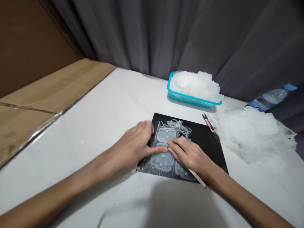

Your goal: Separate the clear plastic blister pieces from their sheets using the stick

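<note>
A black mat [209,145] lies on the table. Translucent moulded pieces with rounded rectangular outlines [163,161] rest on its left half, with thin clear strings of trimmed scrap [179,126] behind them. My left hand [140,139] lies at the mat's left edge, fingers bent over the edge and thumb stretched across the pieces, holding them down. My right hand [188,152] is closed round a slim, pale pen-like tool [198,179]; its tip is hidden by my fingers, close to my left thumb. Part of another moulded piece [181,171] shows under my right hand.
Small pink-handled thread snips [209,123] lie at the mat's right back edge. Beyond stands a turquoise basket [194,99] heaped with translucent white pieces. A pile of clear scrap [251,129] and a plastic bottle [270,97] are on the right; cardboard [59,85] borders the left.
</note>
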A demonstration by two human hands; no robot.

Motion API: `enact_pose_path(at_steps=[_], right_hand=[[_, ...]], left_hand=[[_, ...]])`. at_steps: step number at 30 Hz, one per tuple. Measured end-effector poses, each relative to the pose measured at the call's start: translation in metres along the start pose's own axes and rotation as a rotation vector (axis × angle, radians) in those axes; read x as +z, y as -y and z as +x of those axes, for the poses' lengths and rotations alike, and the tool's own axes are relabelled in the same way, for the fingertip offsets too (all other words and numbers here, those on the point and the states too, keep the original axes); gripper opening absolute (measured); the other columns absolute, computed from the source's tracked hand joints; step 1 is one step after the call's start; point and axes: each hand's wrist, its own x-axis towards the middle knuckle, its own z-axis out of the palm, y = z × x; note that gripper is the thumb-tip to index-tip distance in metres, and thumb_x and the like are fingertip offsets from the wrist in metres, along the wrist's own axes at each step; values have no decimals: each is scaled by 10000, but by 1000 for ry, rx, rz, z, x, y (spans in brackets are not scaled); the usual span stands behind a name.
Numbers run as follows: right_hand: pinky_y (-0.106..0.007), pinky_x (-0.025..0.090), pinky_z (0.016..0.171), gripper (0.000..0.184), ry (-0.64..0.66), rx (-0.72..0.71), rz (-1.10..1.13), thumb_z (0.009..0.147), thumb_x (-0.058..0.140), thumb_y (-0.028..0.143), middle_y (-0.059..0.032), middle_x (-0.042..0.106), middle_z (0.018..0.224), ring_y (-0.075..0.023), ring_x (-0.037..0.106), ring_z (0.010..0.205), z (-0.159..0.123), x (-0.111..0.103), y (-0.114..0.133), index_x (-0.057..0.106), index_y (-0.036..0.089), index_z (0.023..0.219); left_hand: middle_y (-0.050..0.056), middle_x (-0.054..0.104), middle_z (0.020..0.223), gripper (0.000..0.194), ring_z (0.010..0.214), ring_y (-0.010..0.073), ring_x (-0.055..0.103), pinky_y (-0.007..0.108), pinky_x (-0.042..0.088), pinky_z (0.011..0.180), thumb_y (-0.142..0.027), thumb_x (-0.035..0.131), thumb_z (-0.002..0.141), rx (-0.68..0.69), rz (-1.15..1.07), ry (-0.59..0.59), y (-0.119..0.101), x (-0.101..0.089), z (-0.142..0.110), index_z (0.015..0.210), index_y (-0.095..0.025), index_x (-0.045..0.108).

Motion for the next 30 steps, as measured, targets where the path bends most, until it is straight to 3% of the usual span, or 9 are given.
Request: enact_pose_path(at_steps=[3, 6, 11, 15, 20, 23, 26, 28, 30], right_hand=[[-338, 600, 775, 223, -71, 69, 54, 1038, 571, 143, -131, 735, 997, -230, 714, 900, 4, -1, -2, 613, 73, 1245], [-326, 605, 797, 190, -72, 111, 137, 1047, 549, 143, -124, 723, 996, -219, 715, 913, 8, -7, -6, 626, 91, 1212], [-320, 605, 831, 188, -5, 152, 251, 1065, 501, 150, -113, 704, 1015, -205, 715, 930, 12, -16, -9, 616, 127, 1211], [-328, 581, 837, 164, -45, 273, 348, 1070, 474, 169, -105, 679, 1041, -206, 695, 951, 15, -12, -27, 612, 156, 1159], [-329, 500, 762, 171, -320, 731, 358, 1032, 558, 258, -16, 617, 831, -191, 625, 803, 18, -19, -76, 646, 203, 897], [-303, 465, 689, 168, -252, 764, 526, 1020, 594, 295, 8, 608, 782, -166, 597, 721, 21, -35, -85, 689, 209, 911], [-299, 481, 752, 138, -90, 668, 689, 1015, 621, 299, -13, 677, 928, -167, 639, 836, 25, -45, -71, 726, 223, 966], [-305, 490, 820, 120, 14, 589, 764, 1010, 639, 283, -23, 693, 999, -173, 650, 921, 30, -48, -57, 746, 229, 1008], [-302, 496, 816, 129, 111, 519, 830, 1004, 654, 277, -19, 682, 986, -164, 643, 896, 34, -49, -45, 761, 236, 1062]], left_hand=[[9, 557, 692, 506, 626, 197, 505, 318, 334, 593, -693, 617, 915, -86, -193, 143, -4, 4, -1, 780, -211, 552], [-10, 528, 667, 462, 606, 161, 466, 293, 308, 572, -631, 611, 947, -102, -529, 205, -6, 9, 4, 797, -194, 617], [-21, 523, 620, 452, 570, 124, 459, 259, 300, 538, -576, 765, 841, -197, -932, 307, -8, 13, 10, 725, -166, 615], [12, 594, 590, 475, 527, 118, 474, 248, 281, 493, -552, 818, 782, -258, -930, 371, -9, 12, 9, 656, -162, 579], [-62, 418, 512, 513, 487, 83, 321, 254, 179, 482, -497, 845, 750, -262, -857, 465, -2, 8, 8, 575, -184, 477], [-29, 507, 549, 500, 504, 110, 383, 265, 224, 484, -565, 769, 819, -238, -728, 516, 3, 4, 8, 610, -189, 513], [-11, 578, 649, 504, 586, 158, 497, 275, 322, 532, -653, 779, 781, -225, -423, 250, 3, -1, 11, 726, -198, 569], [33, 667, 895, 572, 810, 230, 613, 313, 454, 677, -658, 852, 698, -134, -277, -45, 0, -2, 14, 979, -207, 640], [87, 660, 1209, 696, 1092, 286, 619, 385, 502, 896, -606, 857, 741, 28, -322, -182, -5, -1, 17, 1269, -235, 595]])
